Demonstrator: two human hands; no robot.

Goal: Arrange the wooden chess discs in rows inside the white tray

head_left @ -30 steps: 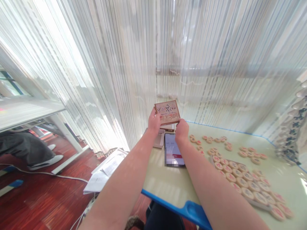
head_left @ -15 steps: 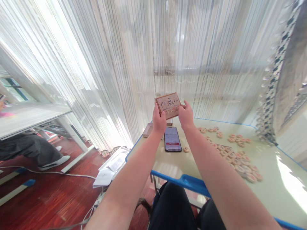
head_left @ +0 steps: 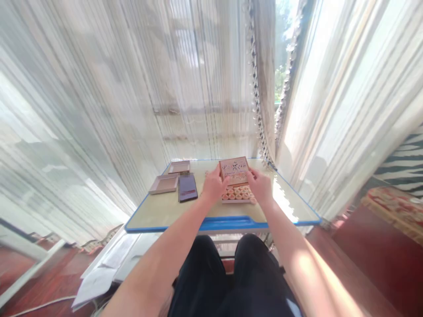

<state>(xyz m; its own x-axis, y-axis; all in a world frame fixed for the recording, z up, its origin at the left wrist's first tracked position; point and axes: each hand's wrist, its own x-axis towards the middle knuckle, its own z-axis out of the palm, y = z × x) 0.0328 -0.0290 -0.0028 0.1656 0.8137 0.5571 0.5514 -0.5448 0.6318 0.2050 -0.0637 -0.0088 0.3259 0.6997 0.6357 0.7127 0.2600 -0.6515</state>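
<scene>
Both my hands hold a flat brown box lid (head_left: 234, 170) printed with characters, tilted up over the table. My left hand (head_left: 213, 187) grips its left edge with closed fingers. Its right edge is gripped by my right hand (head_left: 261, 186). Just below the lid lies a tray with several round wooden chess pieces (head_left: 237, 194) in rows. The small table (head_left: 158, 211) has a pale top and a blue rim.
A dark phone (head_left: 187, 186) lies left of my hands, with two open brown box parts (head_left: 163, 184) beside and behind it. Sheer curtains hang on all sides. Papers (head_left: 99, 275) lie on the floor at left. My dark-trousered legs are under the table.
The view swung right and pulled back. The lid came down from in front of the curtain to just above the tray of pieces, still in both hands.
</scene>
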